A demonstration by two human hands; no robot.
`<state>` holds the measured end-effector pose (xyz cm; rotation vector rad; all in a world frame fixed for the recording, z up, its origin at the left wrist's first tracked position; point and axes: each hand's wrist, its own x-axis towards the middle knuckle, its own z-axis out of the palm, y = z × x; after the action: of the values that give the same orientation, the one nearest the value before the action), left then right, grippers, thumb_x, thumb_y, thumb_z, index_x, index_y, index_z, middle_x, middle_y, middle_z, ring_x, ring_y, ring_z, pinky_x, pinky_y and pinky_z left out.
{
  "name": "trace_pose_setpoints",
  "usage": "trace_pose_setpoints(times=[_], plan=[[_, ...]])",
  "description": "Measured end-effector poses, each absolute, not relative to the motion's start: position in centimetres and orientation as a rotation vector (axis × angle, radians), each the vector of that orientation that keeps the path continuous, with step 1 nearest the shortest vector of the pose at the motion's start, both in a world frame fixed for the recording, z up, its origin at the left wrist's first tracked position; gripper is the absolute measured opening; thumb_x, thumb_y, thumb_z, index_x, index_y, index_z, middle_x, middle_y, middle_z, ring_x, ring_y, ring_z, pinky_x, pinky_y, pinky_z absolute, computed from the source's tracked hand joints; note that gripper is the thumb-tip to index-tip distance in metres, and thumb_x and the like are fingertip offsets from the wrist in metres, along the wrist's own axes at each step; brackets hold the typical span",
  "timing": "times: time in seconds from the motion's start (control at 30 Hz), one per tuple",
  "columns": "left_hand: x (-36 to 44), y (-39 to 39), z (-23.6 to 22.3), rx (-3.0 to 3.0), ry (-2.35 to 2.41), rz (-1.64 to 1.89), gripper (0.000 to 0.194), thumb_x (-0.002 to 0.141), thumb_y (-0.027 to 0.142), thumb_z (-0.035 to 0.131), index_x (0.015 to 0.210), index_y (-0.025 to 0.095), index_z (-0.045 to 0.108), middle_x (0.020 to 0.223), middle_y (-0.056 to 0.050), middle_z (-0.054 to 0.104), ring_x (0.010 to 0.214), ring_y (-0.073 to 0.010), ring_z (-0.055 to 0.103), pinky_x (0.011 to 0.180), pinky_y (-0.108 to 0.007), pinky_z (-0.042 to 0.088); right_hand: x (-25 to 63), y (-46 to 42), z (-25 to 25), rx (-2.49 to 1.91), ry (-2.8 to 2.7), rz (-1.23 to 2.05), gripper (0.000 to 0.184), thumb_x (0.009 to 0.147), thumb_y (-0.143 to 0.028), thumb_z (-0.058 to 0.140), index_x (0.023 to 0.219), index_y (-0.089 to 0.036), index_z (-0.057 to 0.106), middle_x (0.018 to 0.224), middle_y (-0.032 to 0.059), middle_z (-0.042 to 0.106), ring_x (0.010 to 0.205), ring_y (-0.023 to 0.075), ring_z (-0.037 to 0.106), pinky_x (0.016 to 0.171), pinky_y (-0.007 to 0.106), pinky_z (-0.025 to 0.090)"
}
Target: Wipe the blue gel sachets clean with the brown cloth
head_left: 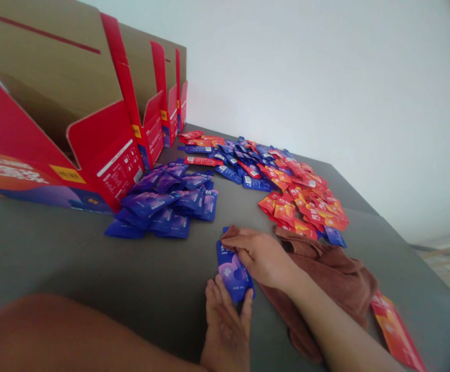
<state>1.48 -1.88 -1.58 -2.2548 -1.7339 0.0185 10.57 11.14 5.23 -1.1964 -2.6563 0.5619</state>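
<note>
Blue pouch, slipping: my worry is the blue pouch (pixel 236 284) skidding or swivelling on the grey tabletop (pixel 73 253), because my left fingers (pixel 212 304) brace only its lower end while the cloth bears on the other.
Blue pouch, creasing: the packet looks soft, so I judge that too hard a push from above could buckle it against my left thumb.
Brown cloth: the loose bulk of the brown cloth (pixel 329 268) spreads under and beyond my right wrist; if it drags, it could tug on the bunched corner or sweep into the mixed heap (pixel 298 191) close behind it.
Red-and-orange pouch: the red-and-orange pouch (pixel 398 330) lies beside the cloth, where a trailing fold might catch it.
Left fingers: partly spread, closed on the pouch's lower end, with the thumb at its right corner and the others at its left.
Right fingers: my right fingers (pixel 242 244) are pinched together on a bunched bit of cloth, over the pouch's upper end; how firmly they press, I cannot tell.
Where the pouch lies: flat in front of me, its printed middle showing between my two hands, apart from the blue pile (pixel 163 201) by the boxes (pixel 112 155).
</note>
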Motion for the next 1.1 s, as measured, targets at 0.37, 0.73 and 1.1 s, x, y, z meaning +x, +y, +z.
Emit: trace_pose_setpoints(times=[0.37,0.73,1.1], plan=[[1.3,-1.8,-0.8,-2.292,-1.706,0.061,0.036,0.079,0.028,0.050,0.114,0.033,0.051,0.114,-0.017,0.062,0.108,-0.0295,0.054,0.095,-0.052,0.037,11.9,10.0,6.3,-0.933,-2.732,0.952,0.035,0.081,-0.006,0.042,0.096,-0.024,0.068,0.094,-0.0008,0.066,0.087,0.0117,0.058,0.079,0.022,0.040],[1.4,-1.9,-1.3,-2.284,-1.747,0.033,0.038,0.080,0.025,0.048,0.117,0.033,0.048,0.114,-0.015,0.062,0.110,-0.0288,0.053,0.095,-0.054,0.037,10.7,11.5,5.0,-1.197,-2.692,0.498,0.037,0.085,-0.013,0.039,0.112,-0.026,0.061,0.109,0.0024,0.061,0.095,0.0151,0.056,0.082,0.026,0.040],[1.2,-1.8,-1.1,-2.302,-1.732,0.026,0.038,0.080,0.027,0.049,0.117,0.032,0.048,0.113,-0.017,0.063,0.108,-0.0285,0.054,0.095,-0.052,0.037,11.4,9.7,6.5,-0.958,-2.838,0.749,0.037,0.080,-0.007,0.043,0.104,-0.026,0.064,0.100,0.0006,0.064,0.092,0.0142,0.056,0.081,0.024,0.039]])
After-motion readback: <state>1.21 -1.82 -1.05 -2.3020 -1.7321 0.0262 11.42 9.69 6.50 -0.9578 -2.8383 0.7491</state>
